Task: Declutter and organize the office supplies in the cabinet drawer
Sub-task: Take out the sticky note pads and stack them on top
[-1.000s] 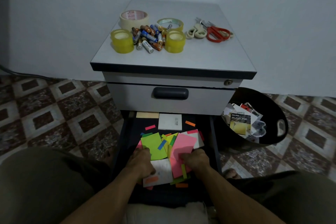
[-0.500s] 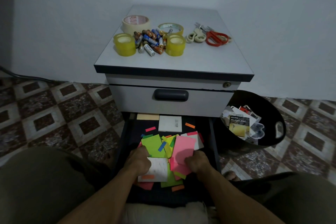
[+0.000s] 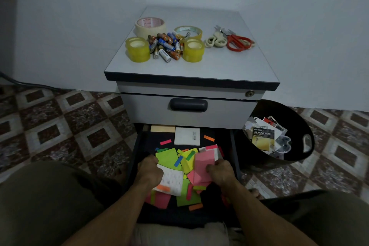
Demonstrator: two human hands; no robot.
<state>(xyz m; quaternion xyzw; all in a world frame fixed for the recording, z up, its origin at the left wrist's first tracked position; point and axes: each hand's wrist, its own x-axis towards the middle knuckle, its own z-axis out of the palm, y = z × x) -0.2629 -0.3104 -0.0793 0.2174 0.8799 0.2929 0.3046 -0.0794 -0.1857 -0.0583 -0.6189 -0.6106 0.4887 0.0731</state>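
**Loose sticky notes being gathered in the open drawer**

Head view: the open drawer [image 3: 143, 146] at the foot of the cabinet holds a loose heap of coloured sticky notes [image 3: 186, 163] in its middle and front part. The left hand [image 3: 148, 171] is at the heap's left edge inside the drawer, fingers curled round a white printed sheet [image 3: 172, 181] just below a green note [image 3: 166, 157]. The right hand [image 3: 220, 172] is at the heap's right edge, pinching a stack of pink notes [image 3: 202, 166]. At the drawer's back lie a white pad [image 3: 187, 136] and a tan pad [image 3: 162, 128], with stray paper flags scattered about the drawer floor.

Above the drawer, on the cabinet top [image 3: 199, 70], tape rolls [image 3: 137, 49], batteries [image 3: 165, 45] and scissors [image 3: 237, 42] are grouped. Right of the drawer stands a black bin [image 3: 279, 110] with packaging in it.

The step in hand looks to be collecting the notes into one bundle. The next move likely calls for squeezing both edges inward, squaring the sheets, then lifting them clear. Thin flags may slip out and stay behind.
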